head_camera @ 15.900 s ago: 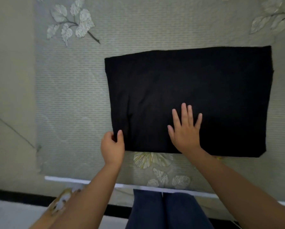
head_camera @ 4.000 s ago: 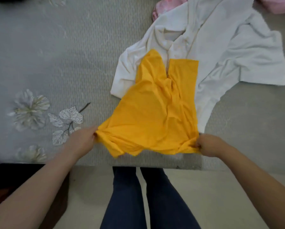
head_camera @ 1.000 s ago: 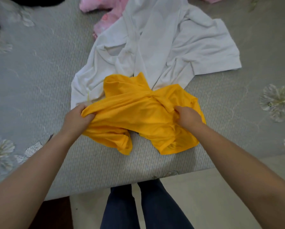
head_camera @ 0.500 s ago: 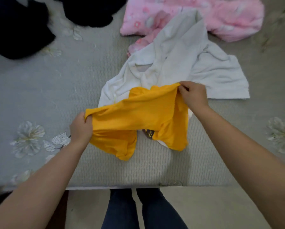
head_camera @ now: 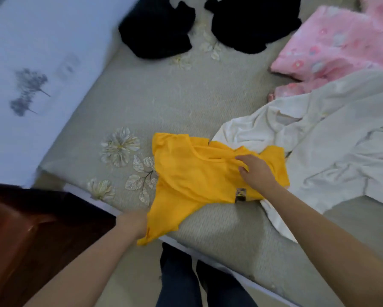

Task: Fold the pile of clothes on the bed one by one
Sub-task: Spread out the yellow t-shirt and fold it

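A yellow shirt (head_camera: 195, 173) lies mostly spread on the bed (head_camera: 164, 100) near its front edge, neckline toward the far side. My left hand (head_camera: 134, 224) grips its lower hem at the bed's edge; its fingers are hidden under the cloth. My right hand (head_camera: 256, 173) lies on the shirt's right part near the collar, fingers curled and pinching a fold of the fabric. The shirt's right side overlaps a crumpled white shirt (head_camera: 332, 147).
A pink fleece garment (head_camera: 336, 45) lies at the far right. Two black garments (head_camera: 157, 27) (head_camera: 252, 21) sit at the back. A white wall (head_camera: 42, 69) runs along the left. Dark wooden furniture (head_camera: 31, 235) stands at lower left. My legs (head_camera: 192, 282) are against the bed edge.
The yellow shirt, held up bunched between both hands, now lies spread on the bed farther left. My left hand has pulled the hem to the edge; my right hand is near the collar.
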Action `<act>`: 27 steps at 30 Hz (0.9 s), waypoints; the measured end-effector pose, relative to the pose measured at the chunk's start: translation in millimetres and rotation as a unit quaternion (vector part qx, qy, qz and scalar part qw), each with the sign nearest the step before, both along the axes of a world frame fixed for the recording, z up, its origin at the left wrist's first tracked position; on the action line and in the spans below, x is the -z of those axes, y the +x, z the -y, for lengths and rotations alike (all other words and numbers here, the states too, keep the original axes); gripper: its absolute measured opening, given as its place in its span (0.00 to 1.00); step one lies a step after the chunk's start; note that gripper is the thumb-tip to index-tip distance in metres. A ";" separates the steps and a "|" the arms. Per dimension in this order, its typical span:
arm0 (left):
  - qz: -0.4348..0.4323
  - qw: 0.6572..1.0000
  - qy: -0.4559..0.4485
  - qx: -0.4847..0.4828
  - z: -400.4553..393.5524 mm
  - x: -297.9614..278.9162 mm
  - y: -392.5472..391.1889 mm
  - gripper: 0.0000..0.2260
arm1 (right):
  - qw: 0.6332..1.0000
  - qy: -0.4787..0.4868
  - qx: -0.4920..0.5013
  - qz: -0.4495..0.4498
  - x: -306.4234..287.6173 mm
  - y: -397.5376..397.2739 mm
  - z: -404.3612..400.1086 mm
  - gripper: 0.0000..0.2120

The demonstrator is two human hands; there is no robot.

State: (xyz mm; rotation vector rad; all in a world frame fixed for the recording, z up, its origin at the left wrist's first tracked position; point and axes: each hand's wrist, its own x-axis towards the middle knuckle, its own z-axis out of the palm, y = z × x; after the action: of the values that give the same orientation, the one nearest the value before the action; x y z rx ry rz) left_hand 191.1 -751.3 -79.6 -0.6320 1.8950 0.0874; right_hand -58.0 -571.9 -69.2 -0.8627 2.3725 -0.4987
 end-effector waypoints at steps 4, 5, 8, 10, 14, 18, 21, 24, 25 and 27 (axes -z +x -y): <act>-0.153 0.987 0.007 -0.050 6.7 22.0 -18.9 0.13 | 0.992 0.088 0.064 -0.063 30.4 -10.7 -25.3 0.22; -0.199 0.978 0.004 -0.057 9.5 26.0 -29.1 0.12 | 0.989 0.102 0.072 -0.077 35.5 -12.6 -26.8 0.24; -0.300 0.952 -0.001 -0.060 16.8 36.5 -66.8 0.13 | 0.978 0.154 0.097 -0.099 48.8 -18.4 -21.8 0.28; -0.341 0.938 0.008 -0.068 21.5 42.7 -92.3 0.14 | 0.972 0.190 0.120 -0.063 55.0 -26.5 -15.1 0.29; -0.391 0.917 0.017 -0.071 36.8 59.4 -132.1 0.17 | 0.971 0.168 0.167 -0.020 54.0 -30.9 -6.6 0.17; -0.403 0.914 0.008 -0.042 55.7 77.0 -162.5 0.20 | 0.993 0.081 0.084 -0.006 39.7 -12.6 -16.1 0.04; -0.383 0.923 -0.017 -0.023 71.5 88.1 -181.9 0.20 | 0.998 0.059 0.004 0.009 37.2 2.4 -32.0 0.03; -0.358 0.932 -0.039 -0.027 83.8 94.3 -194.0 0.17 | 0.991 0.041 0.126 0.007 44.3 7.8 -33.5 0.13; -0.352 0.935 -0.041 -0.015 87.2 95.9 -195.1 0.16 | 0.983 0.052 0.174 0.010 47.7 8.0 -30.0 0.19; -0.346 0.938 -0.021 0.018 94.3 98.4 -191.2 0.13 | 0.973 0.139 0.184 0.029 54.6 9.0 -22.4 0.30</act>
State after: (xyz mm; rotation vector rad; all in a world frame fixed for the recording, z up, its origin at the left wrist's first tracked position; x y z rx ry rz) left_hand -0.2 -845.6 -177.9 -0.6439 2.5921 0.2747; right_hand -49.0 -549.5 -123.9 -0.2805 2.4785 -0.3137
